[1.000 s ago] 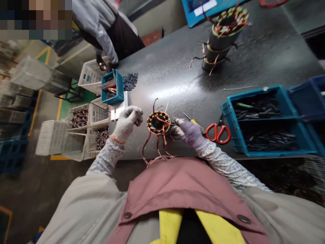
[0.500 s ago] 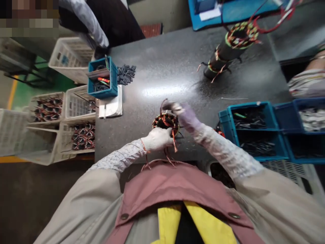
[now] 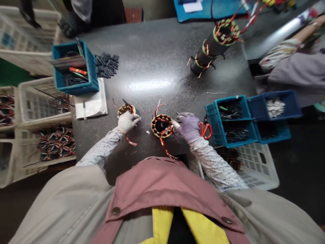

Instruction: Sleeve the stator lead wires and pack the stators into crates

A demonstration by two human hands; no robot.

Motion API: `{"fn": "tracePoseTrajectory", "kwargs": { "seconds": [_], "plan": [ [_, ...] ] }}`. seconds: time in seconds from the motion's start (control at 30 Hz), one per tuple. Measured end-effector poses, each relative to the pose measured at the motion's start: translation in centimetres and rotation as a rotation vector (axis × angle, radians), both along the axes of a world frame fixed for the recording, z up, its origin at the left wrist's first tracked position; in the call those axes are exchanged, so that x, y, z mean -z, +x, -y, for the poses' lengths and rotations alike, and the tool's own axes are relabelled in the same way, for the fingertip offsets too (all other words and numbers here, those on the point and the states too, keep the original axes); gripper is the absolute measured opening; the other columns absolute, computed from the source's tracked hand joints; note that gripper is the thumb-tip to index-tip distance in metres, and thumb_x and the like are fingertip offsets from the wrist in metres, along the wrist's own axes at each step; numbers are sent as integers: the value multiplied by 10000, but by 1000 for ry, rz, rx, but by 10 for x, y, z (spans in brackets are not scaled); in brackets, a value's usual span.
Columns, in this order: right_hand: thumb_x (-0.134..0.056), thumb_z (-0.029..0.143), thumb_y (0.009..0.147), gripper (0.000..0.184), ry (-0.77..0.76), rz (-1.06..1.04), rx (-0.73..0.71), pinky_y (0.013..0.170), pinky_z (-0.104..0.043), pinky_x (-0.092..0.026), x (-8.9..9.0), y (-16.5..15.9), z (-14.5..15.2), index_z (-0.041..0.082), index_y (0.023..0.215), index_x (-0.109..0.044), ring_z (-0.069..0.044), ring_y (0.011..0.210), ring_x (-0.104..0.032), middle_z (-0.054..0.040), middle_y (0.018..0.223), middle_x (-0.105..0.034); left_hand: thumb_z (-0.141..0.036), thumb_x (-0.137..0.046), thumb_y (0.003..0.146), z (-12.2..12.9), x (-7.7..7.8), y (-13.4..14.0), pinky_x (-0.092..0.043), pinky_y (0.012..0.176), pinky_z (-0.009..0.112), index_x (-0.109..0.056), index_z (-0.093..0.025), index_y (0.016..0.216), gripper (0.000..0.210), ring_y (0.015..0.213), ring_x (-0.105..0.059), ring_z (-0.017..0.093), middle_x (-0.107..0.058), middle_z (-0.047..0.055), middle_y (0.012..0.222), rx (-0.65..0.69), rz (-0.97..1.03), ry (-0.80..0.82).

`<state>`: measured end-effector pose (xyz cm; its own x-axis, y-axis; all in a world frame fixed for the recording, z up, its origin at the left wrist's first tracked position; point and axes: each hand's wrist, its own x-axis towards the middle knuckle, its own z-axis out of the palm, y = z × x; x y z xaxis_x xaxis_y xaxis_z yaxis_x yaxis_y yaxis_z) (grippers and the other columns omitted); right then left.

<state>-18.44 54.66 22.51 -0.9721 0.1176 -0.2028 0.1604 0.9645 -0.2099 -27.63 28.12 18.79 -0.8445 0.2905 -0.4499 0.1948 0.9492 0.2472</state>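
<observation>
A ring-shaped, wire-wound stator (image 3: 154,126) lies on the dark table in front of me. Reddish leads trail from it toward my apron, and a thin pale rod (image 3: 158,104) sticks out behind it. My right hand (image 3: 188,126), in a purple-and-white glove, is closed at its right rim, fingertips pinching the edge. To the left, my left hand (image 3: 127,122), in a white glove, grips the near side of a second stator (image 3: 124,109); its palm hides part of that ring. Red-handled scissors (image 3: 207,130) lie just right of my right hand.
At back right lies a stack of stators (image 3: 213,45). Blue bins (image 3: 228,122) with dark pieces stand right. A blue box (image 3: 76,83) sits on papers (image 3: 93,103) beside loose black tubes (image 3: 106,65). White crates (image 3: 45,115) line the left. A co-worker's sleeve (image 3: 299,73) shows at right.
My left hand has moved left and now holds a separate stator, where only one ring showed before. My right hand has come down to the middle stator's right rim. The view has shifted right.
</observation>
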Motion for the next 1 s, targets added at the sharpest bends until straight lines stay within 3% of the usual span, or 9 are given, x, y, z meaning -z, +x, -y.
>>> {"fn": "tracePoseTrajectory", "kwargs": {
  "seconds": [0.07, 0.17, 0.23, 0.37, 0.47, 0.57, 0.73, 0.8, 1.0],
  "plan": [
    [-563, 376, 901, 261, 33, 125, -27, 879, -401, -445, -3, -7, 3, 192, 891, -747, -273, 986, -622, -114, 1009, -729, -469, -540, 902, -2, 10, 8, -489, 779, 332, -743, -257, 1102, 355, 995, -662, 276, -655, 118, 1181, 87, 18, -117],
    [-561, 271, 886, 205, -35, 7, -137, 952, -392, -433, 4, -5, 3, 173, 869, -740, -252, 999, -636, -109, 990, -734, -448, -587, 882, -1, 4, 26, -479, 751, 313, -753, -219, 1043, 325, 976, -667, 276, -637, 124, 1209, 97, 58, -131],
    [-545, 236, 882, 200, -174, -128, -191, 982, -378, -442, 12, 3, -5, 169, 870, -733, -238, 1022, -645, -107, 1011, -736, -423, -529, 923, -2, -11, 41, -480, 783, 304, -742, -209, 1047, 326, 999, -662, 252, -624, 109, 1259, 59, 17, -110],
    [-394, 233, 952, 330, -361, -306, -61, 959, -365, -487, 18, 12, -31, 160, 1041, -704, -220, 1045, -656, -122, 1083, -725, -433, -440, 973, -36, -54, 64, -485, 844, 269, -665, -270, 1204, 361, 1090, -636, 195, -588, 49, 1350, 72, -176, 108],
    [-464, 227, 921, 317, -250, -169, -145, 1000, -378, -461, 9, 14, -42, 130, 1137, -675, -253, 1130, -621, -152, 1186, -691, -471, -505, 940, -93, -75, 67, -509, 776, 300, -451, -277, 1439, 538, 1111, -632, 228, -519, 90, 1440, 328, -177, 119],
    [-569, 245, 878, 346, -86, 94, -339, 998, -392, -442, -1, 18, -40, 91, 1174, -658, -302, 1141, -602, -188, 1229, -661, -320, -446, 970, -144, -80, 59, -499, 779, 335, -559, -203, 1333, 398, 1088, -639, 263, -625, 148, 1280, 617, -113, -63],
    [-479, 229, 938, 397, -15, 125, -368, 963, -372, -415, 3, 27, -42, 98, 1300, -577, -287, 1140, -587, -191, 1273, -628, -233, -438, 953, -162, -73, 44, -466, 756, 328, -659, -203, 1171, 312, 980, -653, 242, -681, 137, 1085, 915, -70, -134],
    [-460, 233, 946, 380, -22, 118, -369, 931, -359, -415, 8, 28, -47, 92, 1276, -584, -278, 1107, -601, -193, 1211, -650, -248, -417, 958, -161, -70, 39, -456, 738, 317, -640, -209, 1212, 340, 985, -643, 236, -668, 136, 1122, 908, -91, -140],
    [-386, 231, 975, 345, -48, 129, -391, 850, -348, -419, 7, 25, -61, 113, 1204, -615, -266, 1053, -628, -185, 1158, -667, -316, -537, 885, -174, -65, 28, -464, 788, 264, -709, -245, 1091, 278, 937, -645, 179, -706, 26, 1025, 569, 43, -15]
  ]
}}
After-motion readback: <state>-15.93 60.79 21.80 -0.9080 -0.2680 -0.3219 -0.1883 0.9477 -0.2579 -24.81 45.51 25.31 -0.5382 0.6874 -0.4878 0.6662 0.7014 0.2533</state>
